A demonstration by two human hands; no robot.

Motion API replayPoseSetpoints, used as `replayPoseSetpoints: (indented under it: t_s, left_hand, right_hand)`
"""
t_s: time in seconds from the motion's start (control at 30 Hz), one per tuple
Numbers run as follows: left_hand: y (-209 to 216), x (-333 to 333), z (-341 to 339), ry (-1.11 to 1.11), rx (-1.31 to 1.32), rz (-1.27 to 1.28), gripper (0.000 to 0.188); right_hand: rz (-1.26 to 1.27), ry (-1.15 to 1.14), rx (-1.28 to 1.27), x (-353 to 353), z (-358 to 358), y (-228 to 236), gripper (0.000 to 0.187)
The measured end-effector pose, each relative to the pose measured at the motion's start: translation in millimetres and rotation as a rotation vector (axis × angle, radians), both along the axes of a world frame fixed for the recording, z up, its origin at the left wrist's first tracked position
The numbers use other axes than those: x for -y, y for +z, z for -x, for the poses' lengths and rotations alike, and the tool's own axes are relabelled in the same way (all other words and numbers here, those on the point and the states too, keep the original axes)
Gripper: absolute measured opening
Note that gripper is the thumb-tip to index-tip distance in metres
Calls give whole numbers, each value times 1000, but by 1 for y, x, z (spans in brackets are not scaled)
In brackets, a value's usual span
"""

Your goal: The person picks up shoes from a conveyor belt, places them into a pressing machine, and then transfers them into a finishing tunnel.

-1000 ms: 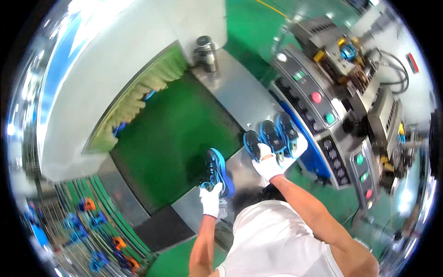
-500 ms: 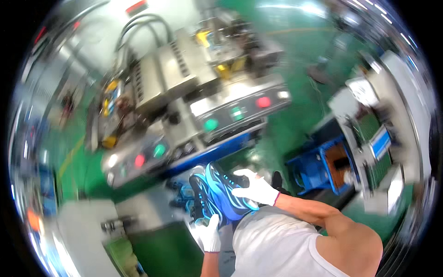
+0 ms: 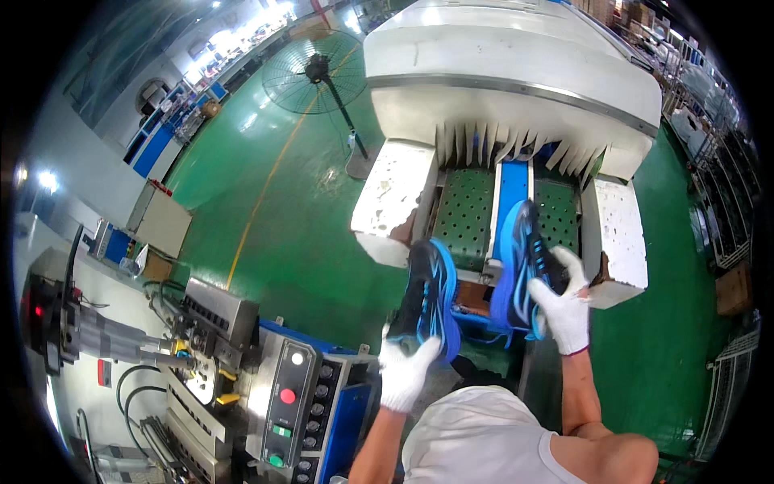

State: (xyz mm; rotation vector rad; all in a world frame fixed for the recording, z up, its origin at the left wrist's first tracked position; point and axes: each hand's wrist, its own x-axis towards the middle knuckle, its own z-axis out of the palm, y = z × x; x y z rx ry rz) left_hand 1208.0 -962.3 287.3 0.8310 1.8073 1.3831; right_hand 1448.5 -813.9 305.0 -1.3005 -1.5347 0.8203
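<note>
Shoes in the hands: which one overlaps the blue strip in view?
The shoe in the right hand: it overlaps the blue strip. The other shoe in the left hand appears left of it.

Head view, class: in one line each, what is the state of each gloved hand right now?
Left hand: closed, holding one black-and-blue shoe.
Right hand: closed, holding another black-and-blue shoe.
</note>
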Motion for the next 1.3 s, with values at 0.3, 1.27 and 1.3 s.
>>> replayPoseSetpoints:
  t_s: [0.3,1.27,1.3]
  left_hand:
    - [-49,-324,-7,-221,-516,-192,75]
    - [-285,640,-292,2062,466,1097,49]
    - [-292,643,-311,2075,578,1075,59]
  right_hand:
    - [195,-282,340,-181,-21,-23,86]
    - [290,2172,981,385,298,-214,61]
    - [281,2203,1005,413,296,-211,61]
